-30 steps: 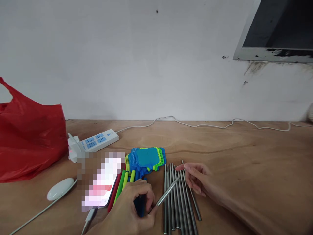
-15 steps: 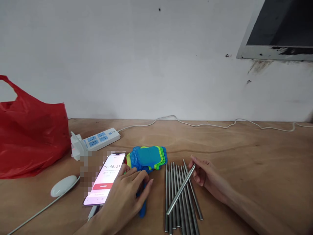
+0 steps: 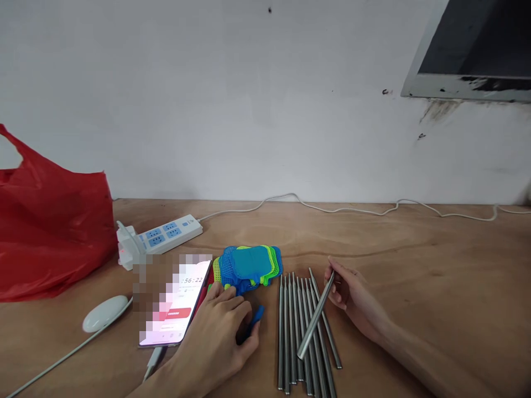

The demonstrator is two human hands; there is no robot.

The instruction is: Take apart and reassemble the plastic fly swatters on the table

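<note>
My left hand (image 3: 222,329) is closed, with a blue plastic strip (image 3: 258,314) pinched between thumb and fingers; most of the strip is hidden under the hand. Just beyond the fingers lies a pile of blue, yellow and green mesh fly swatter heads (image 3: 251,262). My right hand (image 3: 350,293) grips a metal rod (image 3: 315,320) by its thin far end. That rod slants toward me, its thicker end hanging over several similar metal rods (image 3: 293,331) lying side by side on the table.
A lit phone (image 3: 178,304) with a cable plugged in lies left of my left hand. Further left are a white oval device (image 3: 105,313), a white power strip (image 3: 172,235) and a red plastic bag (image 3: 53,232). A white cord (image 3: 292,194) runs along the wall.
The blue strip under my left hand has swung from pointing toward me to pointing up and right. The rod in my right hand has turned, its near end shifting right.
</note>
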